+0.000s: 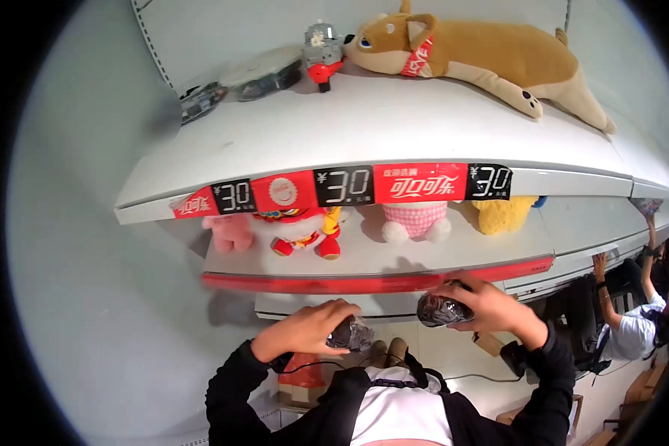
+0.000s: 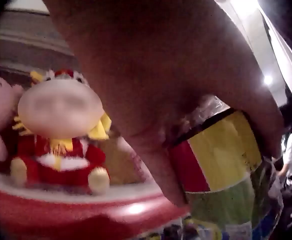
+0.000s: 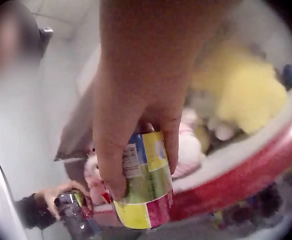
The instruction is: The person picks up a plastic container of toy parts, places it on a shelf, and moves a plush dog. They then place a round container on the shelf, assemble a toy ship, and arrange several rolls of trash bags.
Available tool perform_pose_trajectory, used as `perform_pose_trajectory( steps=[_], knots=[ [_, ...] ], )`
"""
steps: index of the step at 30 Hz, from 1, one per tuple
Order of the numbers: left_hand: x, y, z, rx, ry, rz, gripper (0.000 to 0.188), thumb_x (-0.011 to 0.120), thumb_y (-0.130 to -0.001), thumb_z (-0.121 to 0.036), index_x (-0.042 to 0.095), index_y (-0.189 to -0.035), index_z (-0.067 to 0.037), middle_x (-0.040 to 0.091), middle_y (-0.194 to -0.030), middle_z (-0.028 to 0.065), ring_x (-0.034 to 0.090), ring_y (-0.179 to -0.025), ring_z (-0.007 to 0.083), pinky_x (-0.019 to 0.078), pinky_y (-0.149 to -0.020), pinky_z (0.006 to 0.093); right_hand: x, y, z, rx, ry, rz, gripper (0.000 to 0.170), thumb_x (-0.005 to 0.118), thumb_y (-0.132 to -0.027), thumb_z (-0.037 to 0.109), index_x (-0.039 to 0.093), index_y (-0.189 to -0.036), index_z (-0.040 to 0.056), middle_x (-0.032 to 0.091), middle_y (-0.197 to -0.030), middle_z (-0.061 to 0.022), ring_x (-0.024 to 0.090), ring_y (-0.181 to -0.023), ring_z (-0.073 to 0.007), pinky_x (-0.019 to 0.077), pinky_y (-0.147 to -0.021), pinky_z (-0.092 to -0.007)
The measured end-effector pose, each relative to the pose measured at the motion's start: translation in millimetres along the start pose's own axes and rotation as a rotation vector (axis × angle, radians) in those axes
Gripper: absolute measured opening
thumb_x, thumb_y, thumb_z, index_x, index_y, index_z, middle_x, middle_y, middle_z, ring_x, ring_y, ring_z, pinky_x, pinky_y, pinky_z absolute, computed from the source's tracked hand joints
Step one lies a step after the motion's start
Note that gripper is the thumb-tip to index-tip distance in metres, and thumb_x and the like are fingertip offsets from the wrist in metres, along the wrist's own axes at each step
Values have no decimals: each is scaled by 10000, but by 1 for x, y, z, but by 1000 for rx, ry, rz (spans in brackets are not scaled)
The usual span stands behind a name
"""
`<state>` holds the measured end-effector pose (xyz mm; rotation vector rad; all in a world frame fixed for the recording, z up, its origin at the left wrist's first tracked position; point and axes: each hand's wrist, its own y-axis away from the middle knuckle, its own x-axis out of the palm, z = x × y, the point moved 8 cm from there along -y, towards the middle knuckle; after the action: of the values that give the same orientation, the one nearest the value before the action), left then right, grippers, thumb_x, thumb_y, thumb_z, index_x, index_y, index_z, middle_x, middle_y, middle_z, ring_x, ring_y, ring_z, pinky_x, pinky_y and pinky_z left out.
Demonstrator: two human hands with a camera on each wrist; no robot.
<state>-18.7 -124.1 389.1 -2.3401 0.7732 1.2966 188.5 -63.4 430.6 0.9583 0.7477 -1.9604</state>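
In the head view the left hand [image 1: 305,329] grips a dark, plastic-wrapped item [image 1: 351,334] in front of the lower shelf. To its right, the right hand [image 1: 490,303] holds a similar wrapped item [image 1: 444,309] just below the red shelf edge. Up close in the left wrist view, fingers and thumb of the left hand [image 2: 171,75] curl round a package [image 2: 223,155] with yellow, red and green blocks. The right wrist view has the right hand [image 3: 138,100] gripping a cylindrical package [image 3: 148,185] patterned in yellow, green, blue and magenta.
A plush dog [image 1: 483,59], a clear-lidded container [image 1: 264,74] and a grey toy figure [image 1: 322,46] sit on the upper shelf. Below are a red-dressed doll [image 1: 301,230], pink plush and yellow plush [image 1: 504,215]. Another person [image 1: 632,331] reaches toward shelves at the right.
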Motion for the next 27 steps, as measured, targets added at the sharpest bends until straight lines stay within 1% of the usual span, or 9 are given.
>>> perform_pose_trajectory(
  steps=[7, 11, 16, 20, 22, 23, 24, 25, 27],
  knots=[
    [-165, 82, -57, 55, -47, -596, 743, 824, -539, -300, 437, -1118, -42, 517, -1058, 113, 531, -962, 265, 435, -814, 363, -99, -61, 125, -378, -89, -60, 628, 727, -574, 104, 470, -1146, 86, 501, -1043, -119, 542, -901, -300, 471, -773, -348],
    [-259, 140, -64, -127, -62, -1006, 860, 787, -550, -382, 405, -1226, -11, 493, -1096, 95, 489, -1032, 217, 393, -875, 332, -152, -107, 173, -482, 101, -217, 603, 755, -543, 199, 528, -1080, 44, 582, -946, -96, 570, -822, -235, 472, -706, -325],
    [-361, 145, -41, -389, -268, -949, 630, 680, -700, -365, 478, -1200, -38, 551, -1075, 90, 520, -989, 164, 376, -888, 280, -193, -194, 228, -517, 311, -334, 624, 773, -517, 300, 578, -1049, 38, 627, -909, -78, 594, -772, -188, 477, -652, -302],
    [-404, 150, 35, -685, -393, -721, 602, 665, -719, -319, 468, -1234, -76, 545, -1123, 90, 507, -1032, 192, 378, -899, 307, -161, -322, 260, -670, 437, -61, 630, 774, -507, 338, 597, -1042, 57, 630, -914, -81, 596, -779, -199, 475, -655, -299],
    [-412, 156, 72, -751, -434, -593, 608, 679, -710, -305, 470, -1232, -73, 544, -1131, 90, 514, -1022, 194, 379, -893, 306, -112, -388, 255, -925, 497, 196, 633, 774, -502, 357, 607, -1039, 66, 631, -917, -83, 596, -783, -204, 475, -657, -297],
    [-418, 162, 86, -757, -427, -637, 589, 727, -662, -276, 514, -1170, -69, 580, -1051, 91, 529, -982, 186, 392, -863, 296, -84, -408, 255, -1203, 491, 362, 635, 774, -500, 367, 612, -1037, 71, 631, -918, -84, 596, -785, -206, 474, -658, -296],
    [-419, 164, 97, -744, -414, -659, 583, 731, -654, -257, 521, -1164, -71, 577, -1057, 91, 530, -979, 191, 393, -861, 297, -92, -412, 240, -249, 644, 107, 624, 769, -504, 421, 633, -1029, 112, 623, -987, -91, 584, -851, -222, 470, -690, -314],
    [-419, 166, 104, -729, -398, -683, 577, 735, -646, -238, 528, -1159, -73, 574, -1064, 90, 531, -976, 196, 394, -859, 298, -63, -447, 243, -352, 730, 257, 608, 764, -522, 442, 639, -1027, 127, 600, -1059, -103, 570, -923, -239, 458, -738, -359],
    [-415, 164, 100, -713, -314, -716, 585, 736, -636, -200, 524, -1168, -80, 564, -1086, 84, 531, -974, 196, 395, -859, 297, -56, -447, 238, -178, 762, 191, 605, 753, -540, 448, 635, -1043, 134, 581, -1100, -103, 568, -956, -258, 445, -780, -390]
  ],
)
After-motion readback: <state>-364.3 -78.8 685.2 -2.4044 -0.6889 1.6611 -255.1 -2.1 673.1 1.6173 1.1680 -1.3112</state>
